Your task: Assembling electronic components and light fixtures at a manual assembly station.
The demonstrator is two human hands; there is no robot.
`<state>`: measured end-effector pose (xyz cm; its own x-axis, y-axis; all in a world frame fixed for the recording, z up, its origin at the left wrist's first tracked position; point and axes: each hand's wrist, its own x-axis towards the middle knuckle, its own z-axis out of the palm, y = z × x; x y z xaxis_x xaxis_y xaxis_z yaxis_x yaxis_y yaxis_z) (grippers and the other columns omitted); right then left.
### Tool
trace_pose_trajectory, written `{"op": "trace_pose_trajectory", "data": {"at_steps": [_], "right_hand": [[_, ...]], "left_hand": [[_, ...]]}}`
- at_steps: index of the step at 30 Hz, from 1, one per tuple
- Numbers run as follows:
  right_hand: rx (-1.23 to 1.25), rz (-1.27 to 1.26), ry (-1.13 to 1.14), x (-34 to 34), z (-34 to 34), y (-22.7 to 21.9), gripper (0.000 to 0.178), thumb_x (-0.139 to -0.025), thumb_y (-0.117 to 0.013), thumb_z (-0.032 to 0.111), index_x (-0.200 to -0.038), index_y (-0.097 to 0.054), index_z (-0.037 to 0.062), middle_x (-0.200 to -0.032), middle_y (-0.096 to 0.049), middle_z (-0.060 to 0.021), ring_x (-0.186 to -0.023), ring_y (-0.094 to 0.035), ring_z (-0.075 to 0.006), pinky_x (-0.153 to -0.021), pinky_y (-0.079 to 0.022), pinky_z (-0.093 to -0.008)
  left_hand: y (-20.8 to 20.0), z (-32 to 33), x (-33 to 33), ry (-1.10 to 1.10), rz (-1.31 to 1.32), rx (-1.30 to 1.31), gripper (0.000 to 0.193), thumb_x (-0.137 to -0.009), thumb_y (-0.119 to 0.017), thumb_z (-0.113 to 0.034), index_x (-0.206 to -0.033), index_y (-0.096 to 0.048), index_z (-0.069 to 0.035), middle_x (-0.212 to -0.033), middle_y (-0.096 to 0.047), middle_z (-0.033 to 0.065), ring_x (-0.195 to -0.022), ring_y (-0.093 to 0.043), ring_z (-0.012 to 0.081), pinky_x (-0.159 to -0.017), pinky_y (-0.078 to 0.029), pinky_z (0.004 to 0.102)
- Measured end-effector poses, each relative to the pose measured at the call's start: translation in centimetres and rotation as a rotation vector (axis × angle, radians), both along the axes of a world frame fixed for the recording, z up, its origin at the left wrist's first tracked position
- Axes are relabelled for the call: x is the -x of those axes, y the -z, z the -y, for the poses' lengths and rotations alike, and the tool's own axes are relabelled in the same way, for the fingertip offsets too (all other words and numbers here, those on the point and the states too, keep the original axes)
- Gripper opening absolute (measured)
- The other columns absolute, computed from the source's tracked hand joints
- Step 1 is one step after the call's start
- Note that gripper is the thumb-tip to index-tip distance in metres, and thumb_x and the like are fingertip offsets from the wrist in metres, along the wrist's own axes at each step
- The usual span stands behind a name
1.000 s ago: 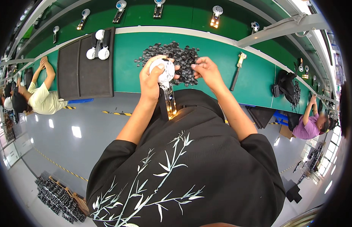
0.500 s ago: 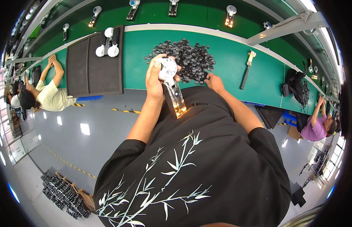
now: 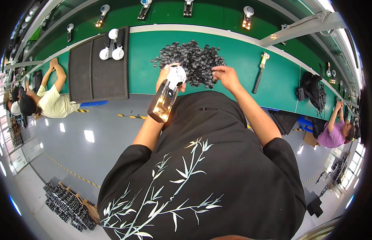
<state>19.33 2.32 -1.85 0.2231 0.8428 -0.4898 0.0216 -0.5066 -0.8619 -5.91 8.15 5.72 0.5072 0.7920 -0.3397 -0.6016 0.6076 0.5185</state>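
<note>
My left hand is wrapped round a device with a white round head and a dark, clear-cased body. Orange lights glow in that body, which points down and to the left. Behind it, a heap of small black round discs lies on the green table. My right hand is at the heap's right edge, with thumb and fingers pinched together. Whatever is between those fingertips is too small to make out.
On the left a black tray carries a few white-headed devices. A hammer with a black handle lies right of the heap. Farther right is a black bag. Co-workers sit at both sides; a metal post slants over the table.
The device in my left hand has turned, its lit body swinging to the left. My right hand has risen slightly and moved left, over the heap's edge.
</note>
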Motion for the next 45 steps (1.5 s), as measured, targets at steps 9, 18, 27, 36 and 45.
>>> {"op": "trace_pose_trajectory", "data": {"at_steps": [9, 18, 27, 36, 45], "right_hand": [[-0.121, -0.395, -0.049, 5.6, 0.2, -14.6, 0.006, -0.083, -0.067, 0.003, -0.087, -0.066, -0.0003, -0.078, -0.065, -0.0083, -0.066, -0.058, -0.0125, -0.064, -0.048, -0.0228], [0.005, -0.481, -0.110, 6.9, 0.7, -15.8, 0.007, -0.081, -0.069, 0.003, -0.086, -0.064, 0.0002, -0.083, -0.064, -0.0084, -0.074, -0.057, -0.0124, -0.069, -0.049, -0.0229], [-0.257, -0.199, -0.145, 7.9, 1.4, -14.3, 0.033, -0.079, -0.071, 0.004, -0.109, -0.057, 0.0000, -0.104, -0.062, -0.0129, -0.090, -0.059, -0.0181, -0.079, -0.050, -0.0283], [-0.366, -0.355, -0.225, 7.8, 1.6, -16.3, 0.041, -0.079, -0.073, 0.005, -0.116, -0.055, 0.0012, -0.106, -0.061, -0.0134, -0.091, -0.059, -0.0192, -0.072, -0.053, -0.0270], [-0.142, -0.588, -0.271, 8.3, 2.2, -16.3, 0.041, -0.084, -0.071, 0.014, -0.120, -0.053, 0.0015, -0.099, -0.061, -0.0106, -0.082, -0.058, -0.0155, -0.064, -0.050, -0.0247]], "left_hand": [[-0.3, 1.4, -1.5, 0.169, -0.087, -0.066, 0.037, -0.094, -0.043, -0.032, -0.109, -0.057, 0.000, -0.079, -0.061, 0.0169, -0.058, -0.057, 0.0203, -0.049, -0.046, 0.0286], [-2.7, 2.5, -1.8, 0.089, -0.526, -0.411, 0.034, -0.092, -0.045, -0.027, -0.112, -0.057, -0.002, -0.094, -0.062, 0.0142, -0.081, -0.055, 0.0163, -0.070, -0.043, 0.0271], [-4.6, 3.1, -2.7, 0.045, -0.483, -0.463, 0.041, -0.091, -0.045, -0.023, -0.125, -0.051, -0.001, -0.109, -0.062, 0.0176, -0.089, -0.057, 0.0185, -0.077, -0.044, 0.0276], [-6.0, 3.2, -1.8, 0.070, -0.350, -0.423, 0.048, -0.090, -0.044, -0.020, -0.134, -0.044, -0.001, -0.119, -0.058, 0.0211, -0.086, -0.059, 0.0203, -0.077, -0.048, 0.0289], [-7.4, 4.2, -0.9, 0.231, -0.489, -0.251, 0.057, -0.089, -0.040, -0.028, -0.137, -0.038, 0.003, -0.125, -0.054, 0.0246, -0.077, -0.062, 0.0222, -0.059, -0.051, 0.0266]]}}
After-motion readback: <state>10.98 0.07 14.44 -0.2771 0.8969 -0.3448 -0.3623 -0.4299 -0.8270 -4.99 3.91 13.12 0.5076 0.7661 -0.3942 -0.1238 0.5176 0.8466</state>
